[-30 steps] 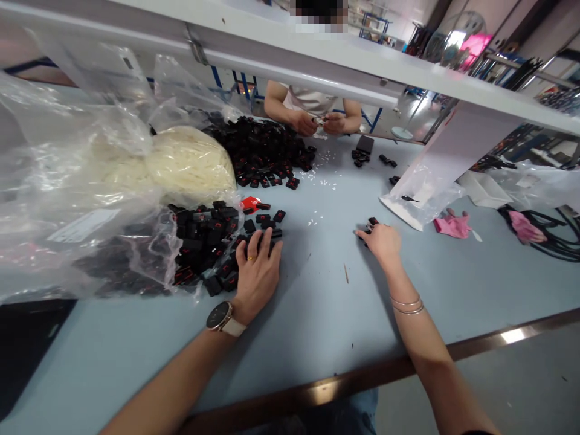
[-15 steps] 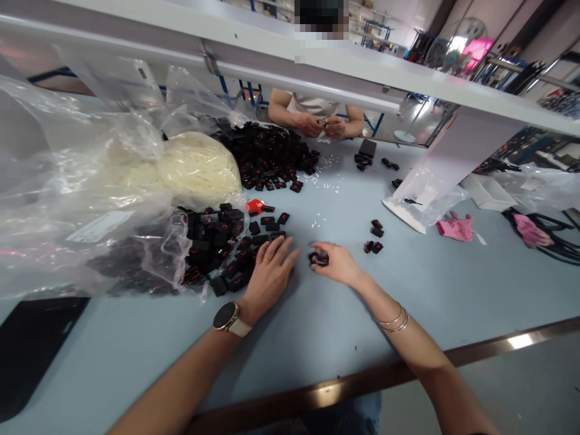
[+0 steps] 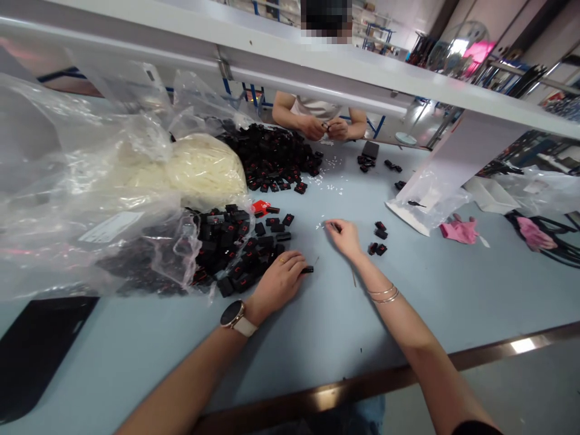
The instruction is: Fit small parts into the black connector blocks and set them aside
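My left hand is closed with a small black plastic part at its fingertips, just right of the heap of black parts. The part shows only its end; the fingers cover the rest. Farther forward, my right hand has its fingers drawn together on the table, close to a few tiny white pieces. Something dark shows between those fingers, too covered to name. A thin strip shows beside the right wrist. Several finished-looking black parts lie in a small group to the right.
Clear plastic bags cover the left side, one with pale contents. A dark tray lies front left. Across the table, a person's hands work beside another black heap. Pink gloves lie right of a white post.
My left hand has closed and now holds a black part at its fingertips. My right hand has moved forward to the white pieces; the black part seen in it earlier is no longer plainly visible there.
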### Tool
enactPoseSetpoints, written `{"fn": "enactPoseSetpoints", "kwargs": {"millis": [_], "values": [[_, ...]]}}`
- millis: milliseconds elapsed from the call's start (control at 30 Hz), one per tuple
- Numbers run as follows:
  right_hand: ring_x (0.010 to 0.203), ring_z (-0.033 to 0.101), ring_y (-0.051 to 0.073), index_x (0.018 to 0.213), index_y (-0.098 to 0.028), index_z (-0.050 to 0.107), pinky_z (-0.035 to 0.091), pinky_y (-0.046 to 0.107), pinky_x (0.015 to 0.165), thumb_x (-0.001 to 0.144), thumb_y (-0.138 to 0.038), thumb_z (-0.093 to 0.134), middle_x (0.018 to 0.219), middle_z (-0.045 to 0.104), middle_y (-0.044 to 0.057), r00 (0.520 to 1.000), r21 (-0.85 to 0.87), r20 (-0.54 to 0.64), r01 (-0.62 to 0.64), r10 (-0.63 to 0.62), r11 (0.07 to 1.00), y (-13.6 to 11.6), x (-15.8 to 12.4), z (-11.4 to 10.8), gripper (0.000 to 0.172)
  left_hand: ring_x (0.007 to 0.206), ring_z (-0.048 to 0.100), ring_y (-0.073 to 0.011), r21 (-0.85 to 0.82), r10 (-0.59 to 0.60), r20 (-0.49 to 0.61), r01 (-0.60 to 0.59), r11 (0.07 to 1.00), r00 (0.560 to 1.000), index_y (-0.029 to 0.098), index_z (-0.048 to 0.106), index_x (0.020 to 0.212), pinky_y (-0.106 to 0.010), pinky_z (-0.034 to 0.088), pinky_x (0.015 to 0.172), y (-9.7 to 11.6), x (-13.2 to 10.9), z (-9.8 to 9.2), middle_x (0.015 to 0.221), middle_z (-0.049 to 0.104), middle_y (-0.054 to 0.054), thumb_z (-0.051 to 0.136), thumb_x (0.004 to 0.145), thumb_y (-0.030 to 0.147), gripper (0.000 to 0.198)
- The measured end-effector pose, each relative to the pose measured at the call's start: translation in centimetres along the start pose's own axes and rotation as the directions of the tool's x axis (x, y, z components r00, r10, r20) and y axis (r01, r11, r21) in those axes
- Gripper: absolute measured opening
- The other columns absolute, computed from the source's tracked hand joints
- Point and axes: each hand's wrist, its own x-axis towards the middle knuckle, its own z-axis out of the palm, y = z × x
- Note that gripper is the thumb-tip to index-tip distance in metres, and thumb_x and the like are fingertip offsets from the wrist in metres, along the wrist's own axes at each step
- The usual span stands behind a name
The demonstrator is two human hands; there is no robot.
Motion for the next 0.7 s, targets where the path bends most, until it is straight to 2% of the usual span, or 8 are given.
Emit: {"fn": "enactPoseSetpoints", "kwargs": {"millis": [33,100,167,533,700], "values": [[0.076,0.06,0.016,0.093,-0.017,0.071,0.044,0.028,0.074,0.086,-0.027,0.055,0.084,0.069,0.006,1.0,-0.11,-0.026,-0.019,0.016,0.994,0.3,0.6,-0.1,0.021,0.099,0.059,-0.0234,-0.006,0.001,0.009,-0.001,1.0,1.0,0.014,0.063,0.093,-0.041,0.051,0.09,0.0,0.0,0.0,0.096,0.068,-0.01,0.049,0.09,0.017,0.014],[0.081,0.06,0.018,0.094,-0.02,0.072,0.043,0.029,0.076,0.086,-0.026,0.056,0.088,0.068,0.007,1.0,-0.277,0.006,-0.021,0.023,0.961,0.8,1.3,-0.1,0.019,0.097,0.059,-0.023,-0.014,-0.009,0.033,0.01,1.0,0.999,0.015,0.062,0.094,-0.04,0.052,0.088,0.0,0.0,0.0,0.094,0.068,-0.009,0.049,0.09,0.016,0.014],[0.083,0.06,0.019,0.094,-0.023,0.072,0.043,0.028,0.074,0.086,-0.03,0.057,0.091,0.067,0.006,0.998,-0.351,0.061,0.004,0.019,0.937,1.1,1.4,0.1,0.018,0.096,0.059,-0.0231,-0.016,-0.032,0.051,0.032,0.999,0.998,0.015,0.062,0.096,-0.04,0.052,0.087,0.0,-0.1,0.0,0.093,0.068,-0.009,0.048,0.09,0.015,0.015],[0.083,0.06,0.018,0.095,-0.026,0.071,0.042,0.026,0.068,0.085,-0.028,0.056,0.095,0.066,0.004,0.996,-0.379,0.082,0.071,-0.043,0.923,1.2,0.9,0.5,0.019,0.095,0.059,-0.0231,-0.04,-0.072,0.066,0.075,0.996,0.995,0.015,0.062,0.099,-0.04,0.052,0.086,-0.2,-0.3,0.1,0.092,0.068,-0.009,0.048,0.09,0.019,0.017],[0.081,0.061,0.018,0.089,-0.023,0.071,0.042,0.026,0.067,0.084,-0.027,0.054,0.091,0.067,0.004,0.993,-0.362,0.09,0.1,-0.072,0.927,1.5,1.0,0.8,0.017,0.094,0.06,-0.0233,-0.021,-0.071,0.069,0.072,0.997,0.995,0.014,0.062,0.098,-0.039,0.052,0.085,-0.2,-0.3,0.0,0.09,0.068,-0.009,0.048,0.09,0.018,0.016]]}}
